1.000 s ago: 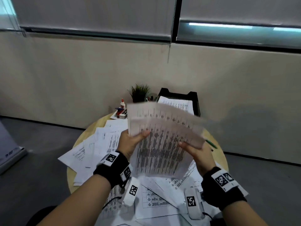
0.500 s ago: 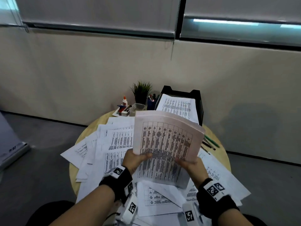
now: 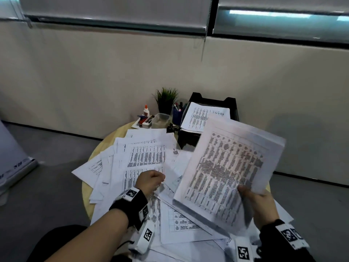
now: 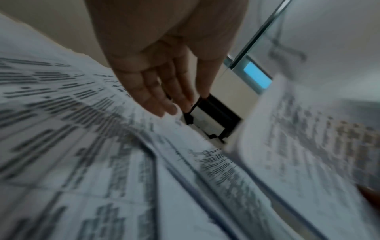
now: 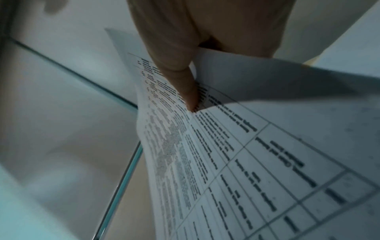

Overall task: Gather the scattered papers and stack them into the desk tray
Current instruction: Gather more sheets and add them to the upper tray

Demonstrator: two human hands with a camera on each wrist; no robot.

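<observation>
Since half a second ago my left hand (image 3: pixel 150 181) has let go of the gathered stack of printed sheets (image 3: pixel 229 173), and the right hand (image 3: pixel 261 202) alone now carries it, swung out to the right. From the right wrist view, my right thumb (image 5: pixel 185 84) presses on the printed face while the other fingers sit behind the paper, so that hand is clamped on the stack's lower edge. The stack tilts up, above the table (image 3: pixel 109 138), its far corner close to the black desk tray (image 3: pixel 212 100). My left fingers (image 4: pixel 162 91) are straight and held together, holding nothing, low over the scattered papers (image 3: pixel 143 157); the blur stops me telling whether they touch a sheet. Those papers overlap across most of the round wooden table. The tray stands at the table's far edge by the wall, already holding some printed sheets. Left of it are a blue pen cup (image 3: pixel 177 114), a small potted plant (image 3: pixel 166 99), a clear container (image 3: pixel 160 121) and a glue bottle (image 3: pixel 145 111).
</observation>
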